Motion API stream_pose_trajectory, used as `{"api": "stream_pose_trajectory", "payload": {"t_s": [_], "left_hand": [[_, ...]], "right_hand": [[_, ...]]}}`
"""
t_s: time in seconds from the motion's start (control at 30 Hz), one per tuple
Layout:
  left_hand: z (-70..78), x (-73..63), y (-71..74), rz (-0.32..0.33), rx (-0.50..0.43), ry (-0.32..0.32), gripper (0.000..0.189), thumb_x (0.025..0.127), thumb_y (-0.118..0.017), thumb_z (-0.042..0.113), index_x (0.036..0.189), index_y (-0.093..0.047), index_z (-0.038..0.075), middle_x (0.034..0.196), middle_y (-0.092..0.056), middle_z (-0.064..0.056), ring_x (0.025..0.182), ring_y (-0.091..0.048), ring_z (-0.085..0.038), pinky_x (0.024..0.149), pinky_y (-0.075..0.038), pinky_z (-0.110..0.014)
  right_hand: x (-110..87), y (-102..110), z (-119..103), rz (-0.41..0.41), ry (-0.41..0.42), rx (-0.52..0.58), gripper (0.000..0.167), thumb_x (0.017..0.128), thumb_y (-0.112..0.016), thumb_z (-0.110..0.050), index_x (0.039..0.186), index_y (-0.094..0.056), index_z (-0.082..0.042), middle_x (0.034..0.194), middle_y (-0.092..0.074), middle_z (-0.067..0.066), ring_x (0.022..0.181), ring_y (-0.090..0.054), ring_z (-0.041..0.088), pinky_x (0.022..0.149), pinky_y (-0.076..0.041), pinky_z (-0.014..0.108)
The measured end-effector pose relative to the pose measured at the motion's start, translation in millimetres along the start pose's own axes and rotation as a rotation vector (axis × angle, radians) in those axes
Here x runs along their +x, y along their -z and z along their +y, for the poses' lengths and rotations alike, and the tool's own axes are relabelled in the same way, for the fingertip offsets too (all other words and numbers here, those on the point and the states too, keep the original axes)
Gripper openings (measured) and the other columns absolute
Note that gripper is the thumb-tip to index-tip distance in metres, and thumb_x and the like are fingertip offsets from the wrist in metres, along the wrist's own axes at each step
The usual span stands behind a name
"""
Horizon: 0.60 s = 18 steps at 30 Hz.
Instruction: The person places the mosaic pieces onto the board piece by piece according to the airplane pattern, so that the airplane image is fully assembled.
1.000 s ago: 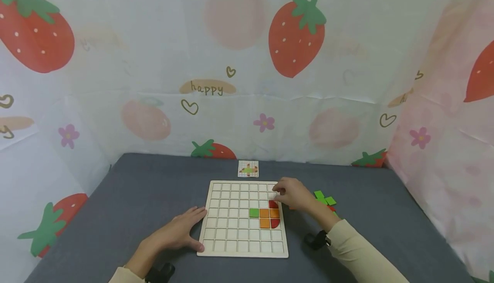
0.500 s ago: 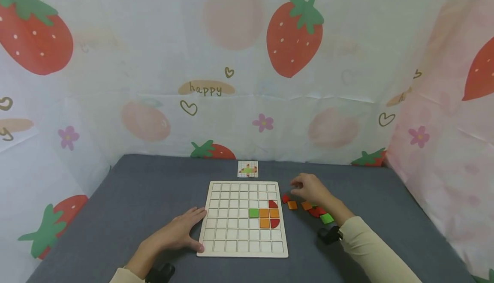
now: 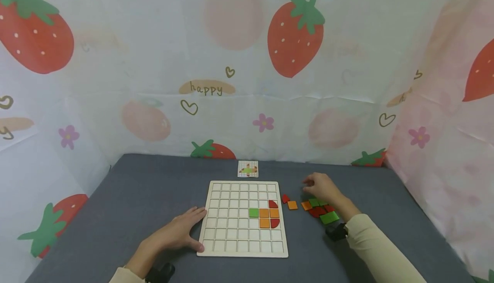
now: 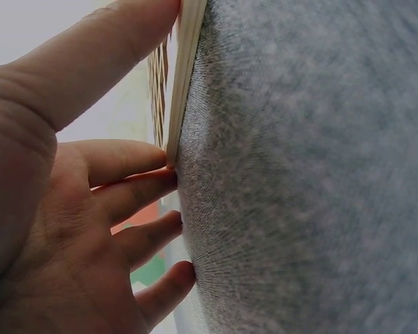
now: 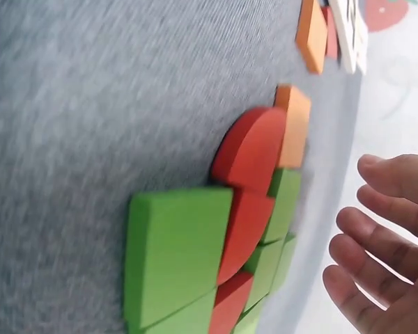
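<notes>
A pale wooden grid board (image 3: 225, 223) lies on the table. My left hand (image 3: 177, 231) touches its left edge with thumb and fingertips, the fingers fairly straight. On the board sit a green square (image 3: 254, 212), orange squares (image 3: 264, 223) and two red rounded pieces (image 3: 275, 223) toward the right. My right hand (image 3: 323, 187) hovers just behind a pile of tiles right of the board. In the right wrist view its fingers are loosely bent and hold nothing. The pile shows green squares (image 5: 184, 254), red rounded pieces (image 5: 254, 149) and an orange square (image 5: 295, 125).
A small picture card (image 3: 248, 169) with a coloured pattern lies behind the board. Between board and pile are a loose orange square (image 3: 292, 205) and a red piece (image 3: 285, 198). A strawberry-print curtain (image 3: 247, 115) stands behind the dark grey table (image 3: 154, 184).
My right hand has moved from the board's upper right corner rightward to the tile pile, uncovering the loose red and orange pieces. My left hand has stayed at the board's edge.
</notes>
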State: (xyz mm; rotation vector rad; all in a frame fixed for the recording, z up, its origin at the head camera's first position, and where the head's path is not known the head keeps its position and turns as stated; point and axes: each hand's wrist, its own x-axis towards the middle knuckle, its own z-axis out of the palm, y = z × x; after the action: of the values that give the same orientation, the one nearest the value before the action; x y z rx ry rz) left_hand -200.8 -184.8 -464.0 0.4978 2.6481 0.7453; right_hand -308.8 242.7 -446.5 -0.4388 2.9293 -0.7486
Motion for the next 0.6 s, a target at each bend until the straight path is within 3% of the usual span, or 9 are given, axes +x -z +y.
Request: {"api": "stream_pose_trajectory", "payload": {"t_s": [0.3, 0.6], "left_hand": [[-0.1, -1.2, 0.3, 0.001, -0.006, -0.014, 0.102, 0.067, -0.086, 0.038, 0.146, -0.038, -0.004, 0.154, -0.036, -0.021, 0.146, -0.025, -0.044, 0.109, -0.025, -0.067], [-1.5, -3.2, 1.1, 0.001, -0.012, -0.038, 0.102, 0.068, -0.084, 0.041, 0.146, -0.038, -0.005, 0.154, -0.036, -0.023, 0.146, -0.025, -0.045, 0.109, -0.025, -0.068]], "right_hand": [[-1.8, 1, 16, -0.003, -0.055, -0.011, 0.033, 0.091, -0.065, -0.013, 0.118, -0.066, 0.006, 0.114, -0.067, 0.022, 0.104, -0.064, 0.036, 0.083, -0.055, 0.045], [-7.2, 1, 23, 0.015, -0.102, -0.077, 0.03, 0.09, -0.067, -0.015, 0.112, -0.068, 0.005, 0.108, -0.07, 0.022, 0.098, -0.066, 0.036, 0.078, -0.056, 0.045]]}}
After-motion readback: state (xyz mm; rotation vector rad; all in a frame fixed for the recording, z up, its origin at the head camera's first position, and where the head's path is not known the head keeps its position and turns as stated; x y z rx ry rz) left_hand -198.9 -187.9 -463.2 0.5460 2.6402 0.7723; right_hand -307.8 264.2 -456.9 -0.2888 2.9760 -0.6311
